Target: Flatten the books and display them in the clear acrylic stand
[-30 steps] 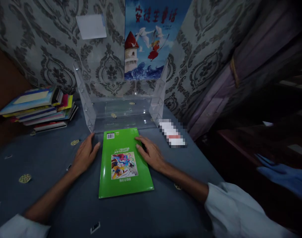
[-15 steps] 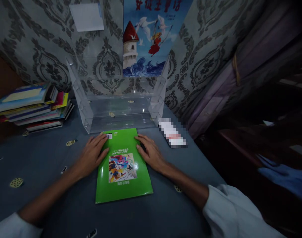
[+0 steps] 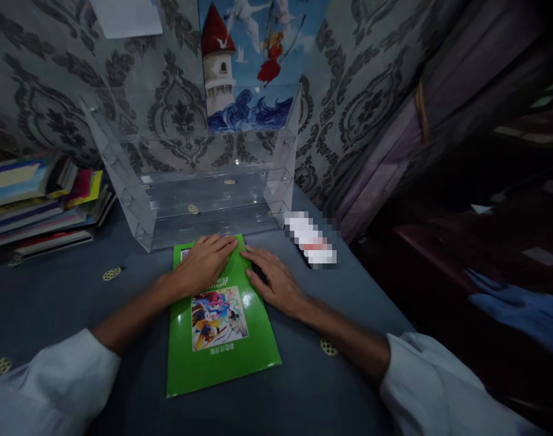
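A closed green book (image 3: 220, 318) lies flat on the table (image 3: 331, 393), well in from the right edge, its glossy cover facing up, lettering upside down, a colourful square picture below centre, a barcode at its far left corner

The head camera is looking forward and down from above the near side of the green book (image 3: 220, 324), sitting fairly close, and is facing the clear rack (image 3: 203, 197) and the patterned wall (image 3: 362, 115) beyond the book.
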The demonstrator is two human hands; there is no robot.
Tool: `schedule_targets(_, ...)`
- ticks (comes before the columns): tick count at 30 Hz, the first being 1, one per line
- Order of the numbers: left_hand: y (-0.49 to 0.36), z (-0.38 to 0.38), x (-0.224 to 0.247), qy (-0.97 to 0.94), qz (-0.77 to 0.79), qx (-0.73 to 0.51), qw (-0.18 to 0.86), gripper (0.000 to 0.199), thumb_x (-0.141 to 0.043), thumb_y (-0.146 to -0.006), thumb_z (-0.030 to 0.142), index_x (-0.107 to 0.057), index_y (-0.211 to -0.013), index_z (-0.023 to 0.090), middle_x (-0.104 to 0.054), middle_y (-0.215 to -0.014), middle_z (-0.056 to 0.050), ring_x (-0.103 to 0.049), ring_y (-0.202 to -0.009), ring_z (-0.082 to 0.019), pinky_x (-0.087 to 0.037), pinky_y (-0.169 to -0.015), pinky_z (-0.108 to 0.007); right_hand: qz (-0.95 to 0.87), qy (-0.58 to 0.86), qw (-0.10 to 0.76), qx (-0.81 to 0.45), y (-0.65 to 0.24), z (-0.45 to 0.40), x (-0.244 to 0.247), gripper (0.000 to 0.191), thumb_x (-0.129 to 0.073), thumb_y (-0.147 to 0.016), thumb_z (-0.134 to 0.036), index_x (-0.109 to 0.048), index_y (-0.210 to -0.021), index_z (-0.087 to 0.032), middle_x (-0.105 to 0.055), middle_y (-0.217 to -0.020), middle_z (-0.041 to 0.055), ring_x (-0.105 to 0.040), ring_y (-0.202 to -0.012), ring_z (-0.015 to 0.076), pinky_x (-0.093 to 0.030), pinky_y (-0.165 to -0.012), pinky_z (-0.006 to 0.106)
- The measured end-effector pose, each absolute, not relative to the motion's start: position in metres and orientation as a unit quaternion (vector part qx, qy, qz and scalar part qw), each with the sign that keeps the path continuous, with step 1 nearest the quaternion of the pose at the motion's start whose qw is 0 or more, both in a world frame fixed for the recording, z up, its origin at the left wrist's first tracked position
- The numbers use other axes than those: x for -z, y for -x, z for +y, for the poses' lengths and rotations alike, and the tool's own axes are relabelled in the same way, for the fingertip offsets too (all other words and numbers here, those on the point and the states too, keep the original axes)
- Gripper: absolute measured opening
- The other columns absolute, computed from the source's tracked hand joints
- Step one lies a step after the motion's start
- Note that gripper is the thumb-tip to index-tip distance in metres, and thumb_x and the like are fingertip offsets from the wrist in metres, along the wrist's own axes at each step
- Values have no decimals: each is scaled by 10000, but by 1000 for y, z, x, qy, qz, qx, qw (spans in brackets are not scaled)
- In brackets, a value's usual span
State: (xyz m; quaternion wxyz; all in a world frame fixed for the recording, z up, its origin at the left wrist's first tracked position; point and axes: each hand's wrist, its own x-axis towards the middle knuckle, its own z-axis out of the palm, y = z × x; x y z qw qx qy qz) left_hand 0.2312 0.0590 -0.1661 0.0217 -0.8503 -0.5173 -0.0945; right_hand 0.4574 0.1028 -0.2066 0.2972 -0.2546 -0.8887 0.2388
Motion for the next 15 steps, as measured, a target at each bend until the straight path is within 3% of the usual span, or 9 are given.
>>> schedule_targets(7, -236, 75, 168, 861, -496, 92, 69, 433, -394, -1012, 186, -541, -1410, 101, -608, -1413, -141, -557, -1043, -259, -423, -844, -399, -890, 246, 300, -238, -461, 103, 202, 392, -484, -995, -297, -573, -1360, -183, -621, -1397, 162, -555, -1339, 273, -470, -1109, 530)
schedule_targets(15, -238, 74, 167, 856, -504, 102, 52, 450, -403, -987, 188, -560, -1404, 123, -622, -1400, -133, -542, -1061, -280, -426, -858, -431, -875, 238, 333, -259, -461, 103, 198, 363, -453, -985, -268, -571, -1320, -198, -675, -1295, 126, -622, -1204, 266, -517, -1035, 506)
